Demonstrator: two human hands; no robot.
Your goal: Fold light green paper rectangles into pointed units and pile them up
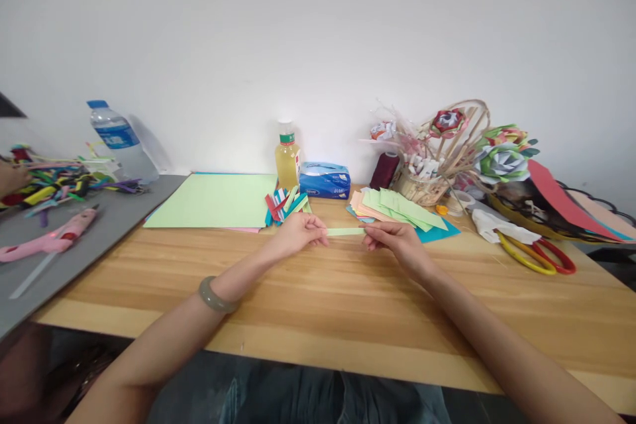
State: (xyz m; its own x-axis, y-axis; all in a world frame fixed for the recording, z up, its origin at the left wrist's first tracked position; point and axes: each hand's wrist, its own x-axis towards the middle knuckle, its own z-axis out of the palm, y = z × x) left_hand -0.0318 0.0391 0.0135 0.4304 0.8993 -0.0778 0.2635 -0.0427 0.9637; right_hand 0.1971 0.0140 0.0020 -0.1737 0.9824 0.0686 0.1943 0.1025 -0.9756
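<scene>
A narrow pale green paper strip (345, 232) is stretched level between my two hands, above the wooden table (318, 305). My left hand (303, 233) pinches its left end, and my right hand (392, 240) pinches the right end. Just behind my left hand lies a bunch of folded red, white and blue paper strips (284, 204). Beyond my right hand are fanned light green paper pieces (405, 207), with orange and blue sheets under them.
Large green sheets (213, 202) lie at the back left. Behind stand a yellow drink bottle (287, 159) and a blue tissue pack (324, 181). Paper flowers in a basket (422, 189) and scissors (539, 255) are right. A pink glue gun (54, 238) lies left, near another person's hand (12, 179).
</scene>
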